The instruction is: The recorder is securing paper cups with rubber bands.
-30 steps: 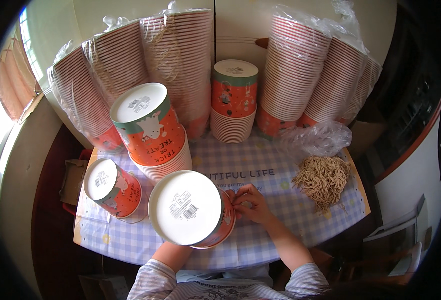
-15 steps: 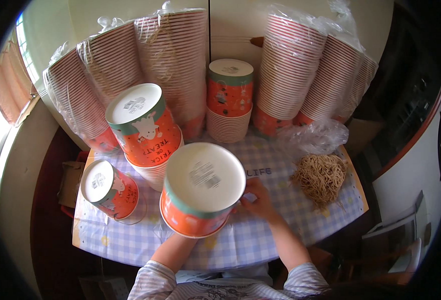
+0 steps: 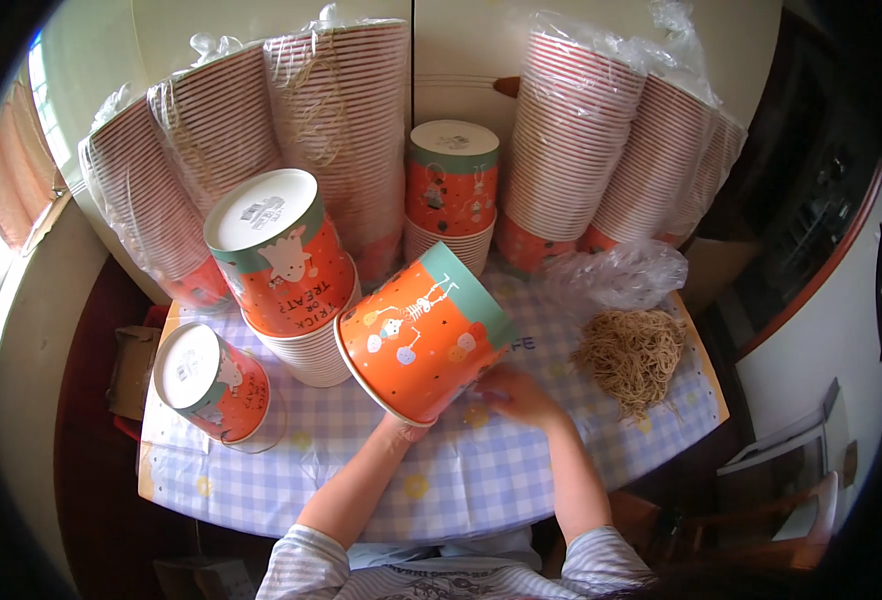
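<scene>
1) Since the half-second-ago frame, the orange bucket [image 3: 416, 335] has swung from base-up to side-on; it hangs tilted at the middle of the frame, open rim toward lower left and green base toward upper right
2) The left forearm [image 3: 359, 485] passes out of sight at that rim, so the left hand seems to bear the bucket from inside, perhaps to leave its outside free; its grip is hidden and I cannot tell it
3) The right hand [image 3: 521, 397] is bent in just below the base end, right of centre, perhaps to steady it; the fingertips are blurred and partly covered, so spread or pinching, I cannot tell
4) At left, a nested stack [image 3: 291, 270] and a small bucket [image 3: 216, 385] stand rim-down on the counter [image 3: 261, 500], likely for a wide, steady footing
5) The tan string [image 3: 631, 360] lies loose at right, within easy reach of the right hand, beneath a crumpled plastic bag [image 3: 621, 275]
6) Tall wrapped stacks [image 3: 576, 130] line the back, likely to keep the front clear for handling
</scene>
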The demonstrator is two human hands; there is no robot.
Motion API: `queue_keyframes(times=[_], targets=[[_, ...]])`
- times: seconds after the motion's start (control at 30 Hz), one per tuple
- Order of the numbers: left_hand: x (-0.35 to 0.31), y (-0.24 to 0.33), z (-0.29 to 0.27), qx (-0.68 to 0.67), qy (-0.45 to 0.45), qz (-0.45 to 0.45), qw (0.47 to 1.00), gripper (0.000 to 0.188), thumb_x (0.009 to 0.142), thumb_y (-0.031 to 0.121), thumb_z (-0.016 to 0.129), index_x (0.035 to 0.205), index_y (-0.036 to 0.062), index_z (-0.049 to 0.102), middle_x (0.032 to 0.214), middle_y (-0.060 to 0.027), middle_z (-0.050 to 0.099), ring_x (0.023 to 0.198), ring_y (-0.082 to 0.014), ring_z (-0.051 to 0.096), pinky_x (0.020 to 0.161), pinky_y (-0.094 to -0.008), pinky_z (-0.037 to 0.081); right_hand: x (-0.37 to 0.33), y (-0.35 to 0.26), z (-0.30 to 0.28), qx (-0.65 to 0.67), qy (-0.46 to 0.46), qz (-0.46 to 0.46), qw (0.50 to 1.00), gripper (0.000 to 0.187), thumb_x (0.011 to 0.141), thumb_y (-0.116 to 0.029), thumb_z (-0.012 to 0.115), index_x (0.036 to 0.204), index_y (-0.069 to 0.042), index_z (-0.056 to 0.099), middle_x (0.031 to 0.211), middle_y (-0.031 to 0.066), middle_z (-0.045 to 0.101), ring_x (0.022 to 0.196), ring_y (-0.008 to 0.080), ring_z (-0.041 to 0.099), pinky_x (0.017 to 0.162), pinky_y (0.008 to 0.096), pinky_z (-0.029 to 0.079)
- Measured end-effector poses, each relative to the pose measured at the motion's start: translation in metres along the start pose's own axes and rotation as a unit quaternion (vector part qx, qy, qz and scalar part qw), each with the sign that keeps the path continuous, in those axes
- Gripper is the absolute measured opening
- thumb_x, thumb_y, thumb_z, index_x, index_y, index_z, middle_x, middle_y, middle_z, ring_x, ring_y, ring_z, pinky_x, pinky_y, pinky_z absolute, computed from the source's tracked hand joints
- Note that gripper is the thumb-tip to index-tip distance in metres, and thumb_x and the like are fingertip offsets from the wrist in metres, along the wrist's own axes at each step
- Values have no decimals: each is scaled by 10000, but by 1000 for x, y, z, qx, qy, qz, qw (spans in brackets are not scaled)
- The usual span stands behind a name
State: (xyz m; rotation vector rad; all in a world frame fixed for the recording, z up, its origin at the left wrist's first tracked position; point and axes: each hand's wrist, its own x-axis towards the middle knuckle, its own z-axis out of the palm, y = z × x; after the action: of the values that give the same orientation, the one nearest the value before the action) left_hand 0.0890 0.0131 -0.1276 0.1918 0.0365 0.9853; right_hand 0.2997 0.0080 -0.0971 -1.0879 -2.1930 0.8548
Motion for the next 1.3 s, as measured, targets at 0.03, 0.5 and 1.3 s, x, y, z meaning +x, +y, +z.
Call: queue_keyframes(times=[0.03, 0.5, 1.3], targets=[[1, -3, 6, 75, 51, 33, 995, 443, 849, 200, 534, 1251, 87, 386, 1229, -92, 469, 1060, -221, 511, 854, -337, 464, 0, -1, -7, -63, 55, 22, 996, 142, 671, -105, 598, 805, -67, 624, 883, 88, 591, 908, 269, 520, 794, 365, 424], [10, -8, 12, 260, 229, 83, 934, 303, 810, 18, 494, 1105, 45, 430, 868, -23, 537, 635, -79, 523, 454, -174, 435, -48, 34, -59, -377, 282, 273, 839, 127, 660, -58, 588, 764, -114, 634, 829, 65, 553, 880, 278, 487, 786, 398, 389], [11, -8, -1, 377, 284, 166, 866, 312, 849, 107, 401, 1154, 44, 383, 1033, -104, 498, 766, -186, 588, 600, -288, 485, -31, 30, -40, -378, 268, 165, 870, 67, 747, -96, 572, 813, -93, 560, 954, 70, 481, 964, 267, 403, 796, 406, 281]])
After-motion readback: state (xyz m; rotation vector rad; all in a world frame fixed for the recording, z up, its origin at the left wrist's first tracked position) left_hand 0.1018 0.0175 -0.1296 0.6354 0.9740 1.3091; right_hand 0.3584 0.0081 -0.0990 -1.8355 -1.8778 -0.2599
